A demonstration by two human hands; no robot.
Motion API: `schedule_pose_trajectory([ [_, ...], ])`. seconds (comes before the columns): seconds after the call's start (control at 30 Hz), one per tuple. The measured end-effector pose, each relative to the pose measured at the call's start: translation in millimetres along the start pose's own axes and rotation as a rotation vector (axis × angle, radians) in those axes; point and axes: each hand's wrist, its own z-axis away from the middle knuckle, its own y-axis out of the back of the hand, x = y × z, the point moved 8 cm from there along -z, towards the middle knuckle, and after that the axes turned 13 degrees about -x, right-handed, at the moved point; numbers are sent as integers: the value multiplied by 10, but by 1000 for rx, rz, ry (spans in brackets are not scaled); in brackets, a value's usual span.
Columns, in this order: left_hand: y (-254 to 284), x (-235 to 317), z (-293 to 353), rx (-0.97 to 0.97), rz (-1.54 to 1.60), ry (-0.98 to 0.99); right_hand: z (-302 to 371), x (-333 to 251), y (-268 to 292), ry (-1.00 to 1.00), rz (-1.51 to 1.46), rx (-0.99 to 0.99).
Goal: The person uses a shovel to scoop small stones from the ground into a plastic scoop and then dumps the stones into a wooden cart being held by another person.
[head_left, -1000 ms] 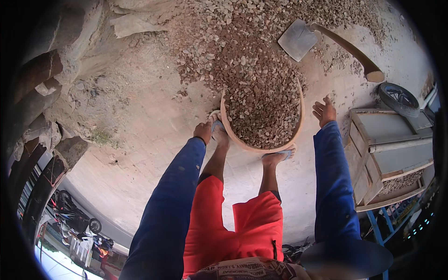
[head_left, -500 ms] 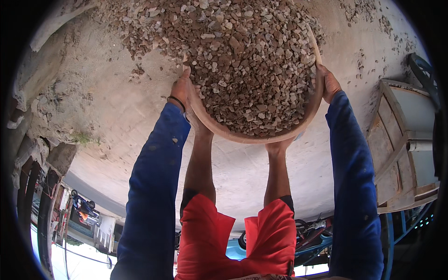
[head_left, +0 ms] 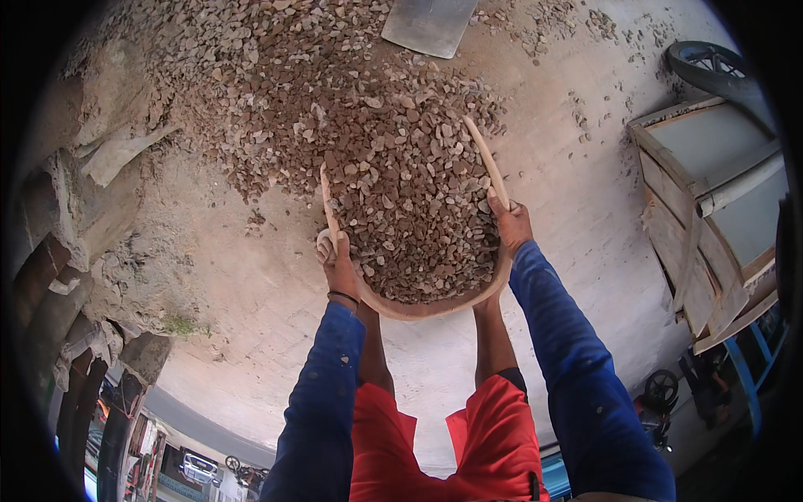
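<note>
A wide, shallow pan with a pale brown rim [head_left: 418, 309] lies before my legs, heaped with broken gravel [head_left: 422, 234]. My left hand [head_left: 339, 269] is closed round its left edge, thumb up along the rim. On the opposite side my right hand [head_left: 512, 222] grips the right edge in the same way. The pan's far rim cannot be seen; there the stones inside run together with the gravel pile [head_left: 268, 92] on the ground. Its underside is hidden too.
Beyond the pan a flat metal shovel blade [head_left: 431, 25] rests at the pile. To the right stand a wooden-framed box [head_left: 707, 209] and a wheel [head_left: 711, 65]. Broken slabs and rubble [head_left: 92, 217] line the left. A motorcycle [head_left: 657, 402] is behind, at lower right.
The pan and both hands now appear lower and smaller in the picture, the hands nearer each other. More of the gravel pile and the shovel blade have come into view. Both hands keep their grip.
</note>
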Motion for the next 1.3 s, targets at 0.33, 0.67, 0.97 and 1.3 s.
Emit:
schedule_pose_trajectory([
  [0.33, 156, 417, 1789, -68, -47, -154, 1676, 261, 237, 17, -253, -138],
  [0.67, 17, 1689, 4522, -225, -283, -284, 4434, -425, 1449, 133, -376, -69],
  [0.97, -1268, 2284, 6194, -464, -552, -389, 6206, -345, 3036, 235, -582, 155],
  [1.3, -3289, 1261, 6784, -777, -639, -383, 6950, 903, 4482, 152, -770, 484],
])
